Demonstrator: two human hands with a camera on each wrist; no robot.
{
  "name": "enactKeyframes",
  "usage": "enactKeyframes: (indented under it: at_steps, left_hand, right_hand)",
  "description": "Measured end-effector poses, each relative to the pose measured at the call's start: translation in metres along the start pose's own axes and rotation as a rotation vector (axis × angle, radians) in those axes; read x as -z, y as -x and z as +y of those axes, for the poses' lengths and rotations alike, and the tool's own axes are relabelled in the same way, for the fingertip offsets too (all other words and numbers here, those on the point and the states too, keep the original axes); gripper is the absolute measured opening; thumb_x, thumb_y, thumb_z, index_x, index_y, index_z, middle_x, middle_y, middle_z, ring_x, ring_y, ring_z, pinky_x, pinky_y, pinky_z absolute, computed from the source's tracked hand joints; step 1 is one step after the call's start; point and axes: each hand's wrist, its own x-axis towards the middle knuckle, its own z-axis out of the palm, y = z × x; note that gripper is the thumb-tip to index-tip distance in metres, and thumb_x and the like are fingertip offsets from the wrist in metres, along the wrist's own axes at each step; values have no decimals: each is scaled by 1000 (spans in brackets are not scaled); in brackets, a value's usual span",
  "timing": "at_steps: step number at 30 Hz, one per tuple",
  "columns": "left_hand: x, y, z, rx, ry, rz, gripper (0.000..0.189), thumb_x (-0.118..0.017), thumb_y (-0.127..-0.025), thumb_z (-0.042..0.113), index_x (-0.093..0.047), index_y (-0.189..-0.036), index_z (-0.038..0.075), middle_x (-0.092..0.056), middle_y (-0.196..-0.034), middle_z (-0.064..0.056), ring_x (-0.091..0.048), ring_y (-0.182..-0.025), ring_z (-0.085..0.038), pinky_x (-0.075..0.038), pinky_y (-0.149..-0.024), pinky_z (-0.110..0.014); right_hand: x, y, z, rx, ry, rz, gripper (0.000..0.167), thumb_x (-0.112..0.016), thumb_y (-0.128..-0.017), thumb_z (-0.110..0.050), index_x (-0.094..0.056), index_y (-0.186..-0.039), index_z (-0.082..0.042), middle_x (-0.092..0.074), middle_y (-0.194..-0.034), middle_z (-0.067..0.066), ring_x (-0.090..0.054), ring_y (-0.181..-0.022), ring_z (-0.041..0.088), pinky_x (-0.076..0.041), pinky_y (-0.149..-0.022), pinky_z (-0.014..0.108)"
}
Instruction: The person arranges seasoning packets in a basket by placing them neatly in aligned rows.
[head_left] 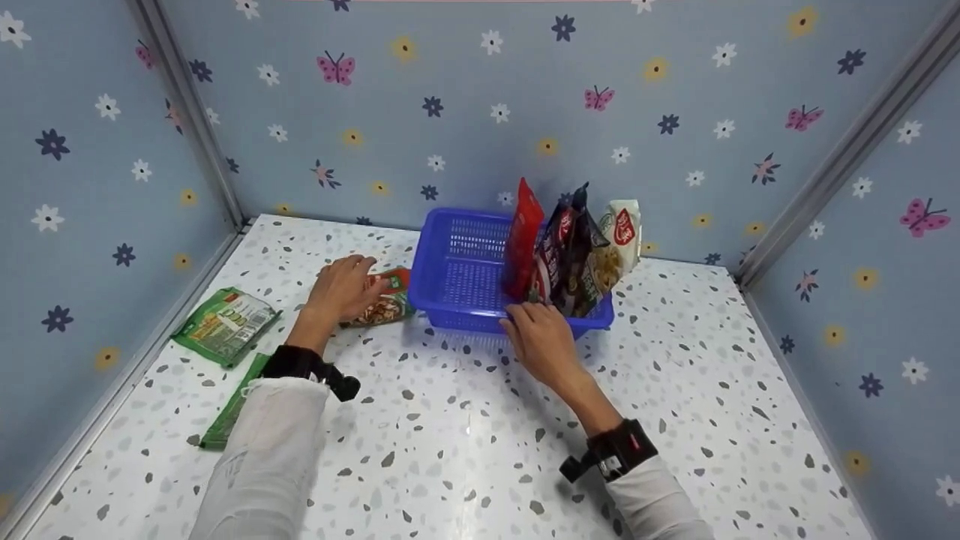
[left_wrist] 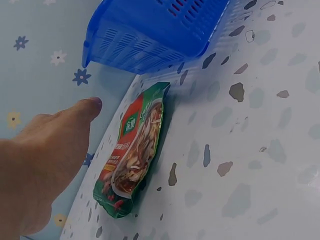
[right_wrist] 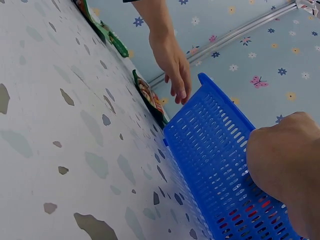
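Above a red and green food packet [head_left: 386, 300] my left hand [head_left: 343, 289] hovers, its fingers extended and nothing held. In the left wrist view this packet [left_wrist: 137, 150] lies flat on the table, just short of the basket, with a picture of food on its front. My right hand [head_left: 541, 337] grips the front rim of the blue plastic basket [head_left: 469, 321], fingers bent over the edge. Inside the basket's right half stand a red packet [head_left: 523, 240], dark packets [head_left: 559, 251] and a white packet [head_left: 619, 240], all upright.
Two green packets lie on the speckled white table [head_left: 450, 450] at the left: one [head_left: 229, 326] near the side wall, the other [head_left: 236, 405] partly hidden under my left forearm. Flower-patterned panels [head_left: 465, 90] enclose the table at the back and both sides.
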Motion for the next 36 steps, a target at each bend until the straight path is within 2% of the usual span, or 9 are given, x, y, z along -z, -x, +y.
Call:
enactKeyframes:
  at_steps: [8, 12, 17, 20, 25, 31, 36]
  left_hand:
    - [-12, 0, -12, 76, -36, -102, 78, -52, -117, 51, -37, -172, -3, -31, -181, -33, -28, -170, -55, -24, -138, -74]
    - [-18, 1, -12, 92, -31, -119, 89, -57, -115, 54, -26, -176, -2, -25, -184, -32, -20, -172, -55, -16, -140, -74]
    - [-20, -1, -10, 101, -18, -150, 101, -61, -112, 59, -16, -178, -3, -24, -183, -35, -19, -173, -55, -15, -140, -74]
    - [-20, -2, -9, 109, -24, -168, 102, -62, -112, 61, -18, -177, -5, -28, -180, -37, -24, -171, -56, -18, -139, -73]
    - [-16, -2, -8, 121, -25, -163, 104, -67, -109, 62, -26, -174, -8, -34, -175, -40, -35, -163, -60, -27, -136, -74]
    - [-11, 2, -9, 149, -32, -144, 100, -74, -104, 62, -44, -162, -14, -47, -158, -42, -52, -146, -60, -43, -124, -73]
    - [-7, 6, -15, 198, 88, -156, 90, -80, -101, 58, -54, -149, -14, -48, -149, -38, -55, -133, -51, -49, -118, -67]
  right_hand:
    - [-4, 3, -2, 14, -10, 14, 25, -72, -112, -27, -80, -121, -5, -84, -107, 12, -79, -96, 33, -61, -84, 44]
    - [-3, 3, -2, 8, -21, 9, 26, -71, -112, -27, -80, -122, -5, -84, -108, 12, -79, -97, 33, -61, -85, 44]
    - [-2, 2, -3, 5, -12, 15, 25, -72, -112, -27, -80, -122, -6, -84, -108, 11, -79, -97, 32, -61, -85, 44]
    - [0, 1, -2, 4, -8, 15, 24, -73, -111, -26, -80, -122, -6, -84, -108, 11, -79, -97, 32, -62, -86, 44]
    - [1, 0, -2, -4, -5, -6, 25, -72, -112, -27, -79, -123, -6, -84, -110, 11, -79, -99, 32, -62, -88, 44]
    - [1, 1, 0, -7, -9, -25, 27, -69, -114, -29, -79, -124, -6, -84, -111, 12, -79, -100, 32, -63, -89, 45]
    - [1, 0, 0, 6, 4, -7, 25, -70, -113, -28, -79, -122, -6, -83, -108, 11, -79, -98, 32, -62, -86, 45]
